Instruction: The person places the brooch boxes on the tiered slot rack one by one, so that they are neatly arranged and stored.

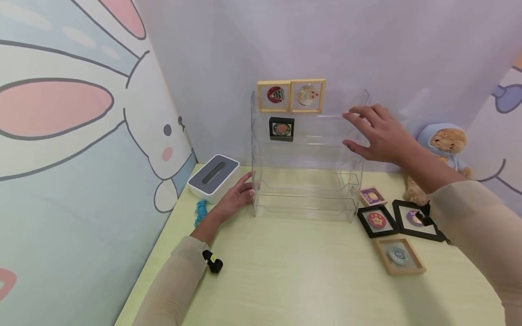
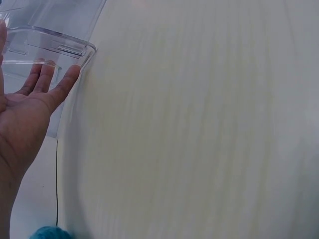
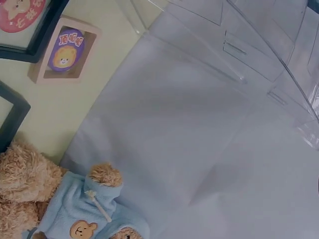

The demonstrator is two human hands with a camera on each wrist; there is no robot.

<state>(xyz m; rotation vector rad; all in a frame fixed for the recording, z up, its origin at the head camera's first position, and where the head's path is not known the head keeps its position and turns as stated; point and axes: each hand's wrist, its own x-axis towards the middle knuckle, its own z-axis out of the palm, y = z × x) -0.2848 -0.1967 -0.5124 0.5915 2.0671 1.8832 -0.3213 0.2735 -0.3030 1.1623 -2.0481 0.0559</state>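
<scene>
On the table (image 1: 293, 271) stands a tiered clear acrylic rack (image 1: 305, 196); the left hand (image 1: 236, 198) touches its side, fingers extended, probably steadying it. The right hand (image 1: 379, 133) hovers empty beside the upper tiers, where three badge frames (image 1: 275, 108) stand, likely for display.

you wear long sleeves in pale beige, plain and softly creased: the left sleeve (image 1: 171, 290) at the lower left of the head view, the right sleeve (image 1: 475, 231) at the lower right. beside your left cuff (image 1: 190, 248) sits 1 small black device (image 1: 215, 266) with a yellow mark (image 1: 213, 258); at your right cuff (image 1: 443, 200) is 1 black piece (image 1: 425, 215), its details unclear. your left hand (image 1: 236, 197) and right hand (image 1: 381, 133) are bare.
</scene>
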